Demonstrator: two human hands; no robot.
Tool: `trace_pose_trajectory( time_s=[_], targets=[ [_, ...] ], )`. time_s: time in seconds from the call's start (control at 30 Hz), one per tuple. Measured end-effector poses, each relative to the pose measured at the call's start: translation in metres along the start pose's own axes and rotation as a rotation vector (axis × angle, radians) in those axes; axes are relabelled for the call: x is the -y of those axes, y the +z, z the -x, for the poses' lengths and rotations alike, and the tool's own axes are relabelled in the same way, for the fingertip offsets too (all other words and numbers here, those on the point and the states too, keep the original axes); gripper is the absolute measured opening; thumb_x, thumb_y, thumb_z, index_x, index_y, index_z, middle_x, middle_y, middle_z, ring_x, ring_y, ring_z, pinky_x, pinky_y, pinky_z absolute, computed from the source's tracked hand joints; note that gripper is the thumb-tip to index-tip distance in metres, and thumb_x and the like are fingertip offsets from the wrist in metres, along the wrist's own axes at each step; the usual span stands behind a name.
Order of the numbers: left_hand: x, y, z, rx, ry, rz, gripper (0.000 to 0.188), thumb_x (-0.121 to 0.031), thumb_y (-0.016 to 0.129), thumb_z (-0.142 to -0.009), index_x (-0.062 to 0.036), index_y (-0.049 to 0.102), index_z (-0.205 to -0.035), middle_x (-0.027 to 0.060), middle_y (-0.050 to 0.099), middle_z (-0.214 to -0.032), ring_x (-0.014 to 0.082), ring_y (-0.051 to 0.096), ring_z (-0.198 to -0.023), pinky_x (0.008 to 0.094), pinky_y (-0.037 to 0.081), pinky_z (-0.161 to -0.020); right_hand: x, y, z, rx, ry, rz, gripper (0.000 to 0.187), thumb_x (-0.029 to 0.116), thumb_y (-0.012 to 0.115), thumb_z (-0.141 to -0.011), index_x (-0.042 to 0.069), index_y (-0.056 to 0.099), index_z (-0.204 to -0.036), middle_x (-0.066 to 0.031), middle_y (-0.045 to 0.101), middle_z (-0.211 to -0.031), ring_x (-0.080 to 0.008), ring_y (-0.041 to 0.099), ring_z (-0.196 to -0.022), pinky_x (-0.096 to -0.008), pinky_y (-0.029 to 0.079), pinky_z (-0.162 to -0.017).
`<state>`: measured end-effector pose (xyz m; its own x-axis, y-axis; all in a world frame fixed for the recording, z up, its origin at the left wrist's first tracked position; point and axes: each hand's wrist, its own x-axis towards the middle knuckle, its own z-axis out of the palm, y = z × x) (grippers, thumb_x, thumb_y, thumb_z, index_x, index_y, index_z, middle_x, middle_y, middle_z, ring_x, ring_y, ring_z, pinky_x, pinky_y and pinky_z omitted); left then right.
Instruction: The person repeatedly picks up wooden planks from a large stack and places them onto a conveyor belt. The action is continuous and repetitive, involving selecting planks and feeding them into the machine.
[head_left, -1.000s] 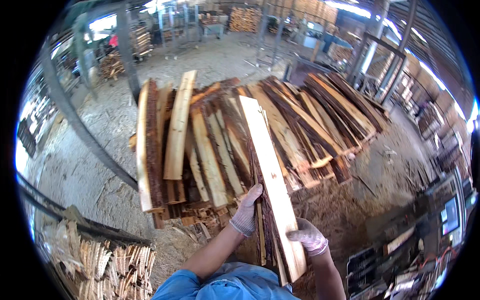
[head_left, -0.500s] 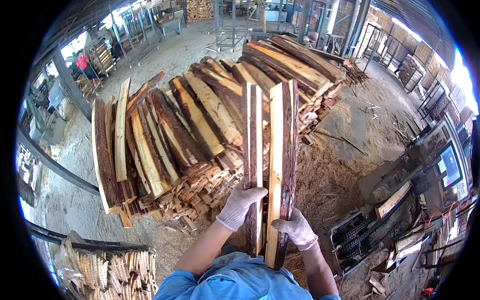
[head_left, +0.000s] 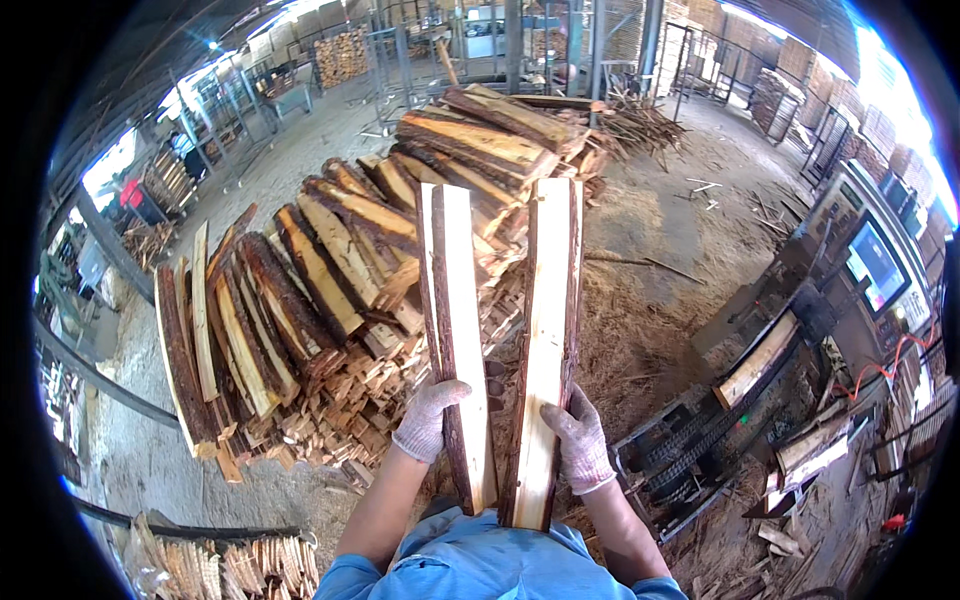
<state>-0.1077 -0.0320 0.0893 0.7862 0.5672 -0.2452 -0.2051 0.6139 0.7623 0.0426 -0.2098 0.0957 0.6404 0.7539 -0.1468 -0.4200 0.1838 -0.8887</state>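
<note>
My left hand [head_left: 430, 418], in a pale knit glove, is closed round a long rough-sawn board [head_left: 460, 320] with a dark bark edge. A second bark-edged board [head_left: 548, 310] is gripped in my right hand [head_left: 582, 440], gloved the same way. I hold both lengthwise in front of my body, their lower ends near my blue shirt. Pale sawn faces are turned up toward me, and a narrow gap runs between the boards. Beyond them lies a big stack of bark-edged boards [head_left: 322, 250], partly hidden by the two I hold.
To the right stands a machine with a chain conveyor [head_left: 690, 440] and a screen [head_left: 878, 262]; a wood piece [head_left: 758, 362] lies on it. Sawdust and scraps cover the floor [head_left: 640, 350]. Thin wood strips [head_left: 240, 568] fill a rack at the lower left. A person in red [head_left: 131, 194] is far left.
Both boards have turned, so their broad pale faces now show. Their upper ends are farther apart at the left. The stack has shifted left in view, and more of the machine shows.
</note>
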Motion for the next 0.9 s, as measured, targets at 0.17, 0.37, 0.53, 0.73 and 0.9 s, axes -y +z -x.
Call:
trace_pose_trajectory(
  time_s=[0.17, 0.37, 0.53, 0.73, 0.9],
  targets=[
    [0.022, 0.022, -0.015, 0.067, 0.057, -0.014, 0.045, -0.021, 0.074, -0.080, 0.0020, 0.066, -0.118, 0.0091, 0.072, -0.093, 0.0200, 0.071, -0.078, 0.0334, 0.061, -0.072, 0.002, -0.040, -0.007, -0.227, -0.267, 0.137, 0.060, 0.008, 0.074, -0.094, -0.005, 0.047, -0.146, -0.0081, 0.062, -0.131, -0.0151, 0.057, -0.118, -0.0300, 0.045, -0.105],
    [0.004, 0.048, -0.009, 0.180, 0.038, -0.101, 0.067, -0.028, 0.072, -0.080, 0.0036, 0.054, -0.136, 0.0164, 0.067, -0.106, 0.0240, 0.069, -0.090, 0.0365, 0.059, -0.074, 0.068, -0.129, 0.017, -0.644, -0.705, 0.049, 0.077, 0.004, 0.068, -0.097, 0.000, 0.027, -0.161, -0.0131, 0.043, -0.159, -0.0213, 0.043, -0.143, -0.0335, 0.030, -0.121],
    [0.004, 0.043, -0.003, 0.032, 0.148, -0.179, 0.077, -0.028, 0.073, -0.080, -0.0039, 0.046, -0.148, 0.0132, 0.067, -0.110, 0.0214, 0.068, -0.091, 0.0367, 0.061, -0.074, 0.125, -0.241, 0.045, -1.120, -0.471, 0.319, 0.078, 0.022, 0.067, -0.099, 0.006, 0.025, -0.163, -0.0207, 0.054, -0.149, -0.0272, 0.060, -0.126, -0.0397, 0.054, -0.105],
    [0.011, 0.011, 0.001, -0.202, 0.150, -0.238, 0.068, -0.036, 0.068, -0.082, 0.0015, 0.053, -0.137, 0.0143, 0.068, -0.112, 0.0254, 0.067, -0.094, 0.0385, 0.059, -0.079, 0.111, -0.398, -0.010, -1.171, -0.342, 0.300, 0.075, 0.018, 0.069, -0.096, -0.006, 0.033, -0.157, -0.0205, 0.059, -0.144, -0.0251, 0.060, -0.126, -0.0297, 0.042, -0.109],
    [0.024, -0.135, 0.019, 0.014, 0.808, -1.001, 0.084, -0.065, 0.041, -0.103, 0.0084, 0.052, -0.141, 0.0290, 0.059, -0.136, 0.0352, 0.064, -0.111, 0.0456, 0.054, -0.101, 0.122, -0.471, -0.091, -1.177, -0.156, 0.569, 0.054, 0.031, 0.072, -0.091, -0.005, 0.061, -0.129, -0.0225, 0.072, -0.115, -0.0348, 0.069, -0.107, -0.0418, 0.051, -0.092]
  ],
)
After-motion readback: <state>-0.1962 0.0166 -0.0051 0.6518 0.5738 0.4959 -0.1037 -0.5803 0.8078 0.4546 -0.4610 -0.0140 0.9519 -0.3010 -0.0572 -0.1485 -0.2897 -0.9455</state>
